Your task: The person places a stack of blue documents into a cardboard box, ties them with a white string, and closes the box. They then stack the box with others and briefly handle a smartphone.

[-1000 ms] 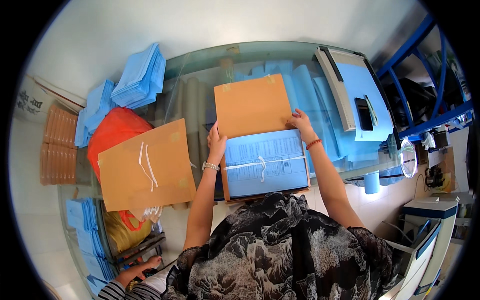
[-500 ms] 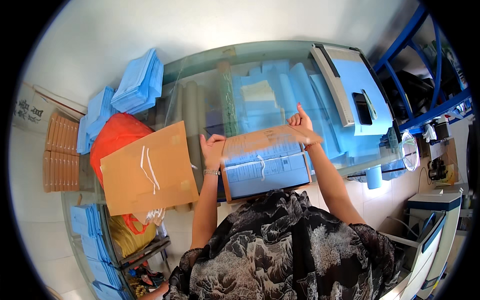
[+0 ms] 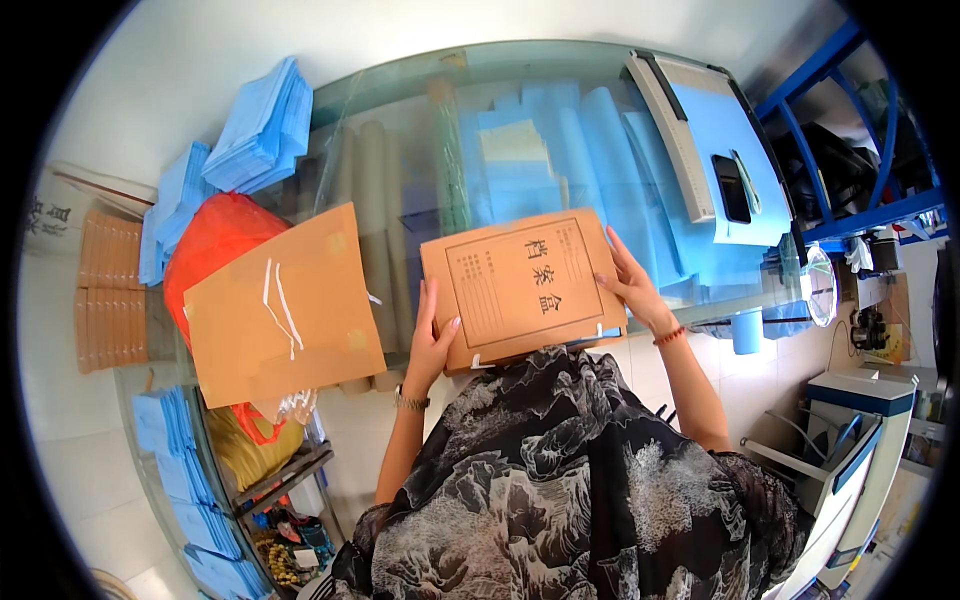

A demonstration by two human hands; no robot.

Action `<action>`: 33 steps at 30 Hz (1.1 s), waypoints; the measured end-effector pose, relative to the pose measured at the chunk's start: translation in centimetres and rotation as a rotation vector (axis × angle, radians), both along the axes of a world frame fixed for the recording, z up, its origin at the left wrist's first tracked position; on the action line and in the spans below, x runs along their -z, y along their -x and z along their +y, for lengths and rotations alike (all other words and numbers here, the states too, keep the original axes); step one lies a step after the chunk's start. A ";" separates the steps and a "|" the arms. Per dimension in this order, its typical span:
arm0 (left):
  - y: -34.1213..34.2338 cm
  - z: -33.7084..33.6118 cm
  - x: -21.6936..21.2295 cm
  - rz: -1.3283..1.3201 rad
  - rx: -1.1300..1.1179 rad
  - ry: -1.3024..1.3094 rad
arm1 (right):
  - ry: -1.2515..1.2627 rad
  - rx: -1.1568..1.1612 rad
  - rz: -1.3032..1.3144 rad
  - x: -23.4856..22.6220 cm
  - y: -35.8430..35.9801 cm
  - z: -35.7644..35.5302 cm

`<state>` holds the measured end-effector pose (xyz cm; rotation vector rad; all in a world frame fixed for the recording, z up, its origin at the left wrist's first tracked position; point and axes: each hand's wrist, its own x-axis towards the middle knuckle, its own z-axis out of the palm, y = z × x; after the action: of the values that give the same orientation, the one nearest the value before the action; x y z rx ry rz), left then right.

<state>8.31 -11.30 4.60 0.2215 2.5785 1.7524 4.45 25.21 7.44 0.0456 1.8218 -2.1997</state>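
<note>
Broadly, a glass-topped counter (image 3: 400, 85) filled the view, with blue sheets and rolls visible through it. Toward its far right lay a paper trimmer (image 3: 665, 130) bearing a blue sheet. On the left, a tan cardboard piece (image 3: 285, 305) lay tilted over part of a red bag (image 3: 220, 235). Between these, right in front of the person, a brown box (image 3: 525, 285) lay flat with its printed lid down, close to the counter's near edge. That nearness seemed the main risk: an uneven pull toward the body could have slid it over the edge, while heavier pressure on one side could have skewed the lid. The left hand (image 3: 430, 345) had its grip curved around the box's left side, thumb on the lid, fingers along the edge. The right hand (image 3: 640, 290) held the opposite side likewise, its grip looser, fingers straighter and thumb at the lid's border. Smallest, two white tabs (image 3: 477, 360) showed along the box's near side.
</note>
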 end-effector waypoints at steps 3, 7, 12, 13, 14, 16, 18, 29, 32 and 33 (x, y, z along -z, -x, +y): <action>-4.1 0.1 -1.5 0.001 0.117 0.204 | -0.400 -0.046 0.134 0.4 -3.4 0.4; -6.6 1.4 -4.0 0.071 0.137 0.368 | -0.581 -0.163 0.224 -1.0 -7.1 0.6; -6.3 1.1 -3.0 0.071 0.075 0.286 | -0.763 -0.224 0.444 -2.8 -7.4 0.5; -6.4 1.1 -2.8 0.063 0.047 0.222 | -0.712 -0.196 0.400 -3.1 -7.4 0.1; -6.3 1.0 -2.7 0.055 0.021 0.160 | -0.662 -0.151 0.390 -2.9 -7.6 0.0; -6.2 1.2 -2.5 -0.006 -0.033 0.030 | -0.654 -0.135 0.409 -1.2 -7.6 0.8; -6.1 1.7 -2.9 -0.120 -0.095 -0.101 | -0.641 -0.126 0.411 -1.0 -7.6 0.8; -7.2 2.4 0.4 0.186 -0.255 0.058 | -0.634 0.119 0.362 1.6 -9.2 0.1; -7.5 2.6 0.3 0.207 -0.294 0.109 | -0.626 0.150 0.337 1.4 -9.1 -0.3; -7.5 2.8 0.1 0.204 -0.312 0.131 | -0.618 0.159 0.337 1.3 -9.1 -0.4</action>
<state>15.85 -8.50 4.49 -0.0076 3.0021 1.7173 13.52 24.81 6.13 -0.0611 2.7107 -1.7227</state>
